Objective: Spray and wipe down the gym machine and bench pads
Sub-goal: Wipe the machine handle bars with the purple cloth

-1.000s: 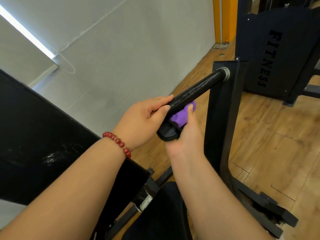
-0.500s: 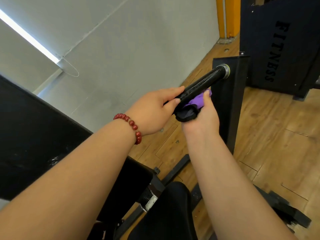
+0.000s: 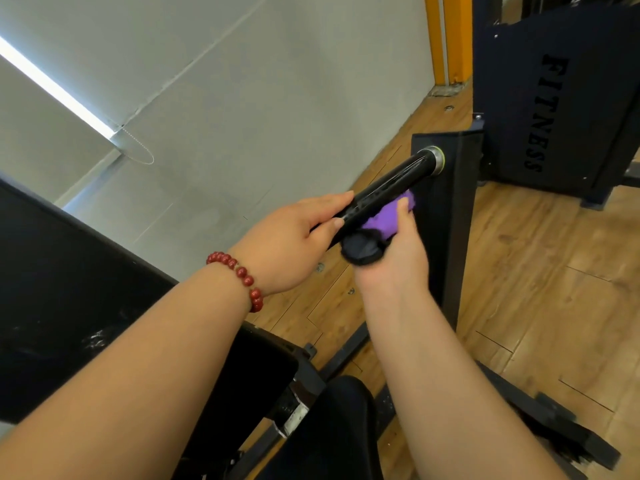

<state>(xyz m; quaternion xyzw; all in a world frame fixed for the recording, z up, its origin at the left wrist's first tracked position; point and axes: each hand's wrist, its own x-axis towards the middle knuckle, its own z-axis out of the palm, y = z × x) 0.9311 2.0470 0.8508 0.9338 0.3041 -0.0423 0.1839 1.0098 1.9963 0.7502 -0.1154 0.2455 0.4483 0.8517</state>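
A black handle bar sticks out of a black upright post of the gym machine. My left hand, with a red bead bracelet at the wrist, holds the near part of the bar, fingers laid over its top and thumb against its side. My right hand grips a purple cloth with a dark end and presses it against the underside of the bar. A large black pad fills the lower left.
A grey wall runs behind the bar. A dark panel marked FITNESS stands at the right on the wooden floor. The machine's black base frame lies at the lower right. A yellow post rises at the top.
My right hand has slid the purple cloth up along the bar toward the post. My left hand keeps its hold on the near end.
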